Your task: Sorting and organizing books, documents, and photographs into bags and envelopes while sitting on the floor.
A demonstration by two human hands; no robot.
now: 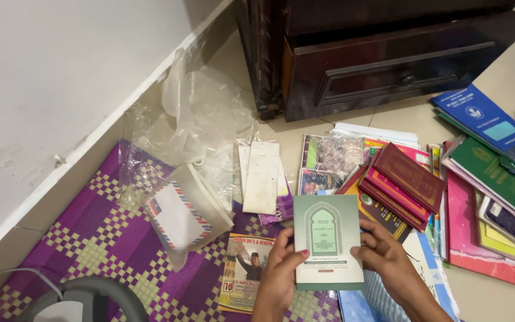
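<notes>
A small green booklet [328,241] with a smooth, slightly glossy card cover is held up over the floor in both hands, low in the middle of the view. Its cover is pale sage green with a darker green band along the bottom edge and a pointed arch shape printed in the centre, white-outlined around a green panel. It is a flat rectangle, its long axis running nearly straight up the picture, top edge away from the person, cover facing the camera. The left hand [278,277] has its grip pinched on the lower left edge, thumb lying across the cover; the right hand [388,259] pinches the right edge, fingertips curled onto the front. Beneath lies a woven plastic mat [96,232] in a purple and cream check. On it rest a translucent plastic pouch holding an airmail envelope [177,214], crumpled clear plastic bags [201,104], and a stack of maroon hardback books [403,182] among scattered folders. A dark wooden cabinet [377,56] stands behind on pale tiles.
</notes>
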